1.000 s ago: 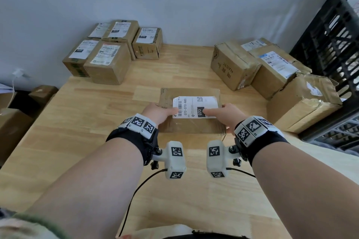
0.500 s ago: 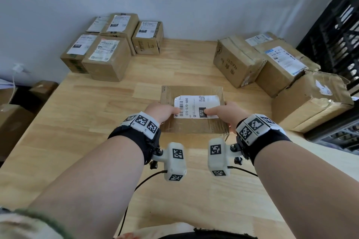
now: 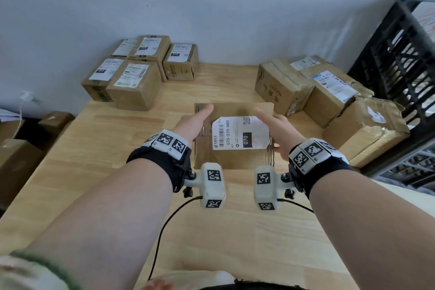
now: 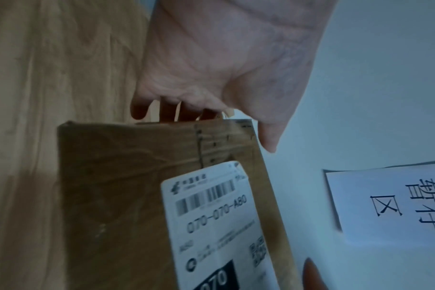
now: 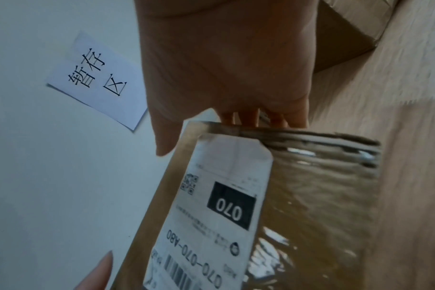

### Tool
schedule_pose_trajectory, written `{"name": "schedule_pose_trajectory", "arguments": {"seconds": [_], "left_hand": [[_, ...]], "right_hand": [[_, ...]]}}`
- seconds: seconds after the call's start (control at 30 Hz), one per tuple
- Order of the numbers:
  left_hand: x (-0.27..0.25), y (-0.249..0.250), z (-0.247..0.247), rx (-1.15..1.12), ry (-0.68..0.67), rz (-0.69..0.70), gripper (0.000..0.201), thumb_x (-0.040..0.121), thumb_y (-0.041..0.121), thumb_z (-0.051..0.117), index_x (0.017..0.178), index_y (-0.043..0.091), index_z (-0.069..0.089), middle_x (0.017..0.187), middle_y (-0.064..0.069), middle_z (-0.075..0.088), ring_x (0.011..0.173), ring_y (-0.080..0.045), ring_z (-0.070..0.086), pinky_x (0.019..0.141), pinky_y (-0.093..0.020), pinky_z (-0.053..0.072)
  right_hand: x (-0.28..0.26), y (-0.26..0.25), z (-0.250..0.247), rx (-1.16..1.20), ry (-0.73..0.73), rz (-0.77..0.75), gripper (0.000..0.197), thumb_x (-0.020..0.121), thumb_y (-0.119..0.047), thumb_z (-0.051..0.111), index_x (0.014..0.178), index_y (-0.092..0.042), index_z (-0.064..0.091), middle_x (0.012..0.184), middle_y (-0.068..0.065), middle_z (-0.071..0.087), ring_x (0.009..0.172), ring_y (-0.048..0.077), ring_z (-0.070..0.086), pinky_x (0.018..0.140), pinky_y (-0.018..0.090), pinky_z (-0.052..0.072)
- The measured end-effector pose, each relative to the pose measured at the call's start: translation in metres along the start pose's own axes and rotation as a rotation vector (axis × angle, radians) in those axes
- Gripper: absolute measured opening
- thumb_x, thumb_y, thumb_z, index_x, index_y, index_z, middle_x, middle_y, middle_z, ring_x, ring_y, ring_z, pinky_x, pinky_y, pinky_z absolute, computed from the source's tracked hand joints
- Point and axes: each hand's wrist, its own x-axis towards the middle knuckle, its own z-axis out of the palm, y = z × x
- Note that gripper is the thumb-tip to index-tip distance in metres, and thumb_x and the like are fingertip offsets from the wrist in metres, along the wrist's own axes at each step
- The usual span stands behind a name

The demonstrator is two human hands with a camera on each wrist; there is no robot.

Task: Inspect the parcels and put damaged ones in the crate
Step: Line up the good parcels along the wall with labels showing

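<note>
Item: flat brown cardboard parcel (image 3: 235, 134) with a white shipping label (image 3: 240, 133) marked 070-070-A80, held above the light wooden table (image 3: 94, 148) at its middle. It is gripped at its left edge by the left hand (image 3: 193, 122), fingers curled behind it and thumb laid on its face, and at its right edge by the right hand (image 3: 280, 132) likewise. Five small brown boxes (image 3: 138, 73) are grouped at the back left by the wall. Three larger crumpled brown boxes (image 3: 329, 92) lie at the right, beside the black plastic lattice crate (image 3: 400, 66).
</note>
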Motion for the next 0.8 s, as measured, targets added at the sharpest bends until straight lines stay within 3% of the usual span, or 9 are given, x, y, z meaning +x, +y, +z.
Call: {"name": "schedule_pose_trajectory", "arguments": {"seconds": [0.13, 0.23, 0.3, 0.4, 0.53, 0.67, 0.8], "left_hand": [[0.001, 0.005, -0.002, -0.093, -0.016, 0.006, 0.111, 0.065, 0.087, 0.051, 0.154, 0.028, 0.018, 0.160, -0.005, 0.020, 0.145, -0.030, 0.024, 0.112, -0.056, 0.023], [0.012, -0.005, -0.001, -0.042, -0.026, 0.012, 0.129, 0.044, 0.088, 0.061, 0.152, 0.029, 0.023, 0.157, -0.006, 0.028, 0.138, -0.033, 0.035, 0.106, -0.057, 0.034], [0.021, -0.014, 0.001, -0.001, 0.006, -0.004, 0.130, 0.037, 0.080, 0.071, 0.148, 0.025, 0.032, 0.150, -0.008, 0.040, 0.127, -0.034, 0.048, 0.099, -0.054, 0.045], [0.013, -0.016, 0.004, 0.079, 0.048, -0.020, 0.102, 0.056, 0.064, 0.077, 0.137, 0.013, 0.042, 0.131, -0.008, 0.056, 0.109, -0.030, 0.058, 0.092, -0.047, 0.050], [0.012, -0.016, 0.006, 0.074, 0.040, -0.024, 0.057, 0.079, 0.046, 0.074, 0.119, 0.011, 0.052, 0.107, -0.002, 0.060, 0.088, -0.020, 0.058, 0.071, -0.034, 0.044], [0.011, -0.009, 0.006, 0.100, 0.039, -0.035, 0.067, 0.082, 0.039, 0.074, 0.134, 0.008, 0.046, 0.129, -0.009, 0.054, 0.106, -0.027, 0.055, 0.082, -0.040, 0.043], [0.011, -0.009, 0.009, 0.125, 0.069, -0.027, 0.069, 0.084, 0.038, 0.072, 0.138, 0.008, 0.042, 0.135, -0.011, 0.051, 0.117, -0.031, 0.053, 0.085, -0.041, 0.044]], "right_hand": [[-0.001, -0.004, -0.001, 0.015, 0.056, -0.018, 0.108, 0.069, -0.081, 0.058, 0.152, -0.019, 0.026, 0.149, 0.003, 0.041, 0.134, 0.028, 0.043, 0.111, 0.054, 0.035], [0.002, 0.002, 0.000, 0.003, 0.056, -0.001, 0.126, 0.042, -0.085, 0.068, 0.144, -0.019, 0.036, 0.138, 0.004, 0.054, 0.120, 0.027, 0.056, 0.103, 0.052, 0.046], [0.004, 0.008, -0.001, -0.024, 0.057, -0.002, 0.115, 0.050, -0.074, 0.074, 0.143, -0.017, 0.037, 0.129, 0.005, 0.058, 0.114, 0.026, 0.061, 0.099, 0.050, 0.050], [0.007, 0.013, -0.002, -0.098, 0.060, 0.014, 0.096, 0.068, -0.052, 0.081, 0.144, -0.015, 0.035, 0.124, 0.004, 0.059, 0.108, 0.025, 0.063, 0.096, 0.048, 0.053], [0.011, 0.013, 0.000, -0.108, 0.031, 0.061, 0.115, 0.050, -0.052, 0.083, 0.147, -0.019, 0.032, 0.124, 0.004, 0.060, 0.107, 0.027, 0.064, 0.093, 0.049, 0.054], [0.019, 0.009, 0.000, -0.115, 0.021, 0.075, 0.115, 0.047, -0.047, 0.083, 0.146, -0.019, 0.034, 0.125, 0.005, 0.060, 0.107, 0.029, 0.065, 0.093, 0.051, 0.054], [0.027, 0.009, 0.001, -0.142, 0.016, 0.086, 0.124, 0.038, -0.048, 0.083, 0.148, -0.018, 0.033, 0.130, 0.006, 0.059, 0.111, 0.031, 0.063, 0.096, 0.053, 0.052]]}}
